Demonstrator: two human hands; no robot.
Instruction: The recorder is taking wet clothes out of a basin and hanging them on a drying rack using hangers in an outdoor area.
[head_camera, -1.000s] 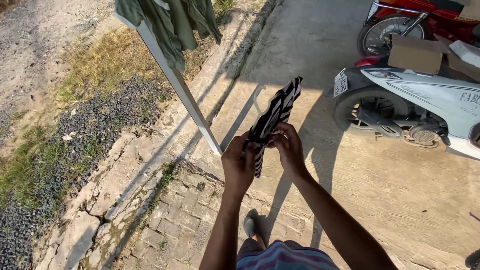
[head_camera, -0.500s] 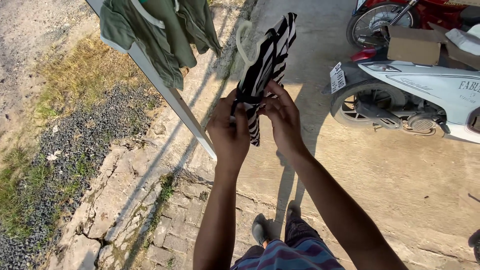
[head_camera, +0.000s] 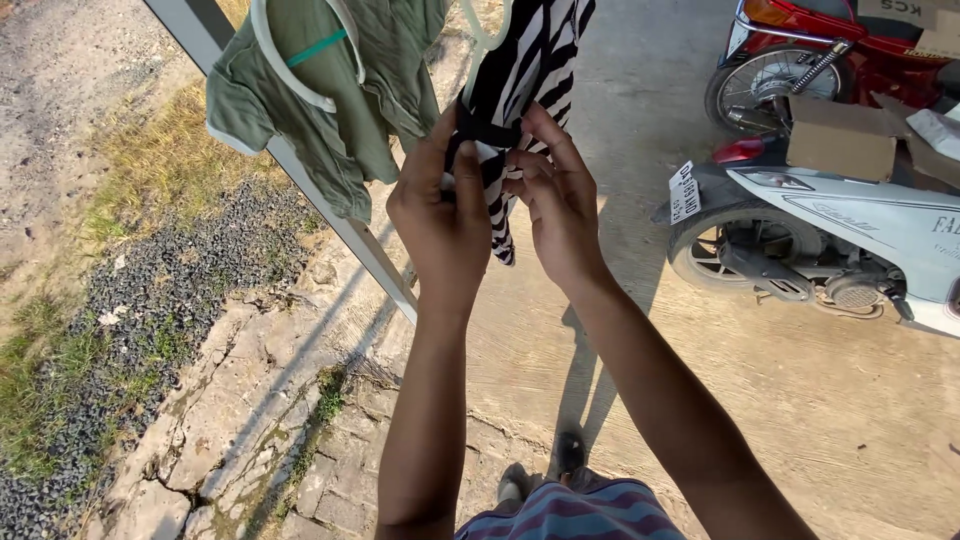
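Striped garment (head_camera: 530, 60), black and white, sits on a pale hanger (head_camera: 478, 35), raised at top centre of our view. Our left hand (head_camera: 440, 215) has its grip closed on the lower fabric; right hand (head_camera: 560, 205) pinches it just beside. Green shirt (head_camera: 330, 90) hangs left on a slanted grey pole (head_camera: 350, 235). White scooter (head_camera: 850, 230) parked right on concrete.

Left hand (head_camera: 440, 215), right hand (head_camera: 560, 205) raised together, fingers pinched
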